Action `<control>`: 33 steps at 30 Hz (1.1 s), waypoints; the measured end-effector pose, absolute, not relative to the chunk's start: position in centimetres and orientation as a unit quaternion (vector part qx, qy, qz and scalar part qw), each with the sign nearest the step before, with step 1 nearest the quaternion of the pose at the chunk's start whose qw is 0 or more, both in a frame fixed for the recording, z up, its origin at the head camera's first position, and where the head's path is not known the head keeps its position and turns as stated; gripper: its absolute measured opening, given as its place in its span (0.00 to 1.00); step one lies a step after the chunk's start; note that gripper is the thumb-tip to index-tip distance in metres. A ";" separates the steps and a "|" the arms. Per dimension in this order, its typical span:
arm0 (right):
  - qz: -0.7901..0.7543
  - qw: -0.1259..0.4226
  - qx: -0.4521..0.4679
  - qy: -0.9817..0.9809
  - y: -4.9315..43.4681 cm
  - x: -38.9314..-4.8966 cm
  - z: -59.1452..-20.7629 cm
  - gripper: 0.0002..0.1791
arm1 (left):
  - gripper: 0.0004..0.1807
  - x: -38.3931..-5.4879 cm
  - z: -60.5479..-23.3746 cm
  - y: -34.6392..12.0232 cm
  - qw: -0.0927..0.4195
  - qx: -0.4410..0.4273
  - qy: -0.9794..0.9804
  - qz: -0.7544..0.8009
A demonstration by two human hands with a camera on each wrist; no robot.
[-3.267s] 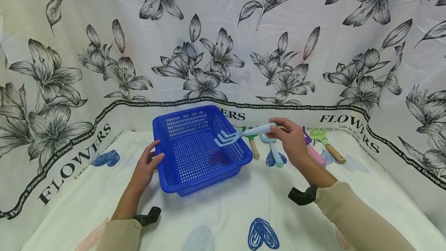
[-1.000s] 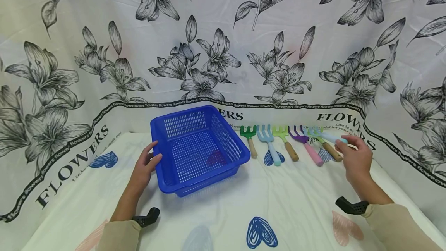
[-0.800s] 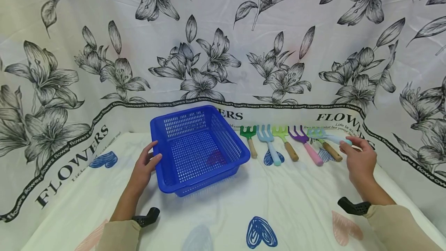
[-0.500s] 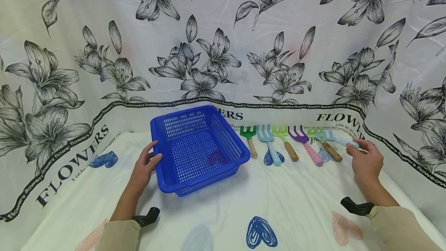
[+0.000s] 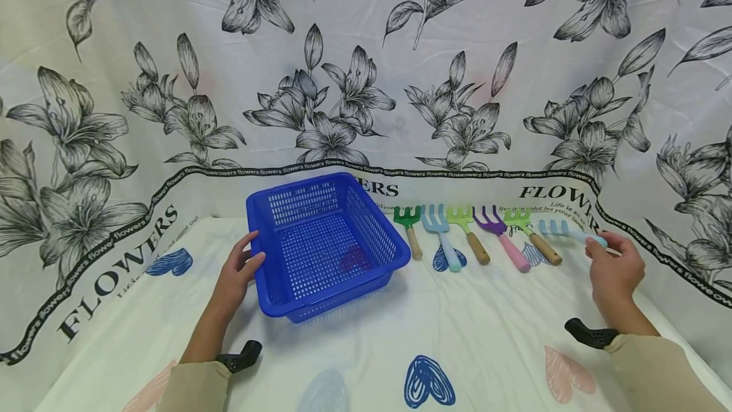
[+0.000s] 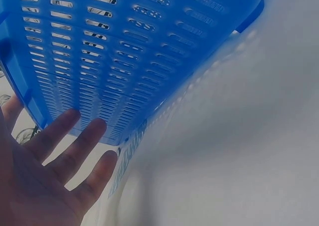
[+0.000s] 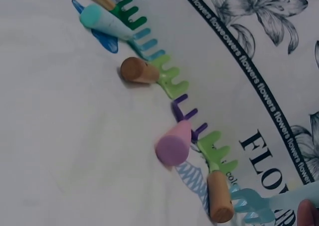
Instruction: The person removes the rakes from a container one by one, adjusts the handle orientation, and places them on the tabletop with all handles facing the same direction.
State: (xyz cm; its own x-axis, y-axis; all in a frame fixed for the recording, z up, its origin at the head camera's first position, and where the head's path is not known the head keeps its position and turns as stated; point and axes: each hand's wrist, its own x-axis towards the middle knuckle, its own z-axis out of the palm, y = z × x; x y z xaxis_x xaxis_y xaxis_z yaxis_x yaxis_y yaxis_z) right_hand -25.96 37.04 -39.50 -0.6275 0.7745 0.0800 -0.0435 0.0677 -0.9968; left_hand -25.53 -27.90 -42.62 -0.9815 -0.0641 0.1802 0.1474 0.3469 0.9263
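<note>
My left hand holds the left rim of a blue perforated plastic basket, thumb and forefinger over the edge. Beneath, the other fingers reach along the basket's outer wall in the left wrist view. At the right end of a row of garden rakes, my right hand pinches the handle end of a light blue hand rake. Its tines point left, close beside a light green rake with a wooden handle. Only a fingertip of this hand shows in the right wrist view.
To the left in the row lie a pink-handled purple rake, another light green rake, a blue rake and a dark green rake. A floral cloth wall rises behind the white cloth-covered surface.
My right hand has carried the light blue rake from above the basket to the row's right end, sliding rightward past the light green rake. My left hand and the basket stay put.
</note>
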 end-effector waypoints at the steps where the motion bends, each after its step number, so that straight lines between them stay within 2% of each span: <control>1: 0.610 0.328 -0.286 -0.662 37.2 -26.0 -39.7 0.14 | 0.38 -25.5 -42.6 -27.9 0.092 -0.026 -0.815 -0.571; 5: 0.564 0.333 -0.306 -0.691 37.9 -26.1 -40.5 0.17 | 0.38 -25.5 -42.6 -27.9 0.091 -0.026 -0.815 -0.572; 12: 0.469 0.307 -0.328 -0.760 39.4 -26.2 -41.7 0.21 | 0.38 -25.4 -42.4 -27.8 0.093 -0.025 -0.817 -0.568; 23: 0.389 0.264 -0.311 -0.826 41.2 -26.7 -43.9 0.21 | 0.38 -25.3 -42.6 -27.8 0.095 -0.025 -0.819 -0.565; 30: 0.370 0.211 -0.285 -0.858 42.2 -26.2 -44.4 0.20 | 0.38 -25.3 -42.2 -27.7 0.084 -0.013 -0.820 -0.567; 33: 0.360 0.214 -0.275 -0.866 42.4 -25.9 -44.4 0.20 | 0.38 -25.3 -42.1 -27.7 0.080 -0.012 -0.819 -0.568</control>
State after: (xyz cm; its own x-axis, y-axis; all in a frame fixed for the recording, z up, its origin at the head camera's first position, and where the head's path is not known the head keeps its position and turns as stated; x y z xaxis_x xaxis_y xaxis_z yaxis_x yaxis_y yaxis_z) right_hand -25.90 42.35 -44.36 -0.7576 0.6297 0.1720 0.3224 0.5901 -0.7402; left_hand -25.28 -27.70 -42.09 -0.9869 -0.0720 0.1447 0.1103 0.3542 0.9286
